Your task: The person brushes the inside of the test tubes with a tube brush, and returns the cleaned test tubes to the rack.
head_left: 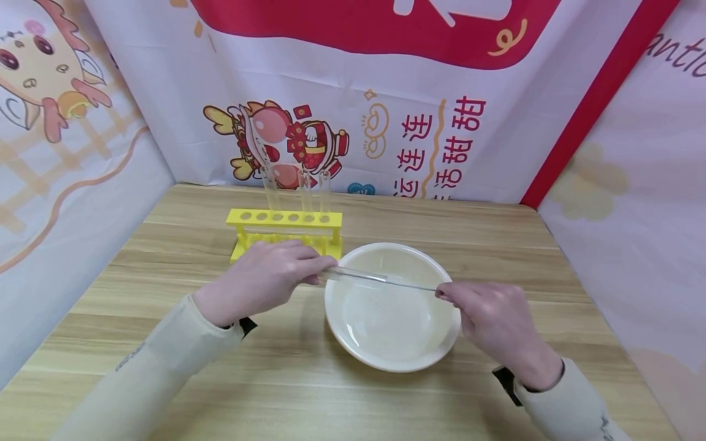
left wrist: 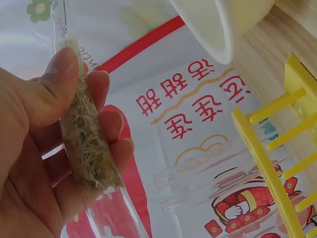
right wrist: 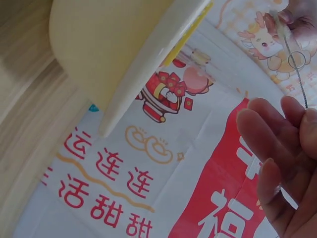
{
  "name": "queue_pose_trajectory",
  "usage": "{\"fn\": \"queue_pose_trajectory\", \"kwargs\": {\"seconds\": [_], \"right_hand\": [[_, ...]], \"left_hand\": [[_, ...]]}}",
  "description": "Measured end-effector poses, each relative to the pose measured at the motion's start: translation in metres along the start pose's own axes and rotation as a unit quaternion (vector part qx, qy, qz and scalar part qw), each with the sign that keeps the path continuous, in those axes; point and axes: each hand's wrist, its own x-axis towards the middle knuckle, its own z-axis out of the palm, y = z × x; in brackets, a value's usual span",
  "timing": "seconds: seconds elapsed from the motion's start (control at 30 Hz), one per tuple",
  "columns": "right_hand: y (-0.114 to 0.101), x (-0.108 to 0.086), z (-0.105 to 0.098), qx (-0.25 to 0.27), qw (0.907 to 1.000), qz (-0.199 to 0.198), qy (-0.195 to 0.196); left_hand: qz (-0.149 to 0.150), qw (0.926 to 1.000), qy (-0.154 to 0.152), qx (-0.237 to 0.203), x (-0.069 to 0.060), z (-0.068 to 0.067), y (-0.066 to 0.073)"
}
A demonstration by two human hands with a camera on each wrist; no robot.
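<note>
Left hand, left side of bowl: clamped round test tube, brush bristles inside, within grip. Tube and wire stem roughly aligned, long axis left-right above bowl. Right hand, right side of bowl: pinching stem.

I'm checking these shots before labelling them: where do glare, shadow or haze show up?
Head: bright glints inside the bowl, soft shadow on the table beside it; left wrist: the brush has fairly crisp bristles, but the clear test tube partly blends into the printed sheet; right wrist: the left hand looks pale and hazy in the corner.
</note>
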Motion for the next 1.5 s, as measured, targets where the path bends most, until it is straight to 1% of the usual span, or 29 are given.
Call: {"fn": "queue_pose_trajectory", "kwargs": {"seconds": [0.07,0.17,0.43,0.6,0.7,0.83,1.0,1.13,1.5], "right_hand": [[0.001,0.0,0.0,-0.014,0.9997,-0.013,0.019],[0.004,-0.001,0.001,-0.035,0.9984,-0.025,0.036],[0.011,-0.004,0.0,-0.083,0.9935,-0.055,0.055],[0.016,-0.007,0.0,-0.101,0.9895,-0.076,0.07],[0.018,-0.008,0.001,-0.106,0.9881,-0.083,0.075],[0.02,-0.008,0.0,-0.103,0.9882,-0.085,0.074],[0.023,-0.01,-0.001,-0.107,0.9882,-0.083,0.072],[0.025,-0.013,0.0,-0.109,0.9879,-0.081,0.074],[0.031,-0.019,0.002,-0.113,0.9883,-0.076,0.07]], "left_hand": [[0.0,1.0,0.001,0.002,0.0,0.0,-0.001],[-0.003,1.0,-0.002,0.004,-0.001,-0.001,-0.003],[-0.022,0.9994,-0.026,-0.009,-0.001,-0.002,-0.006],[-0.033,0.9984,-0.043,-0.013,-0.002,-0.002,-0.008],[-0.035,0.9981,-0.049,-0.015,-0.003,-0.003,-0.01],[-0.04,0.9973,-0.056,-0.023,-0.004,-0.003,-0.012],[-0.056,0.9951,-0.073,-0.036,-0.006,-0.003,-0.014],[-0.068,0.9932,-0.086,-0.039,-0.007,-0.003,-0.014],[-0.09,0.9892,-0.107,-0.045,-0.01,-0.003,-0.017]]}}
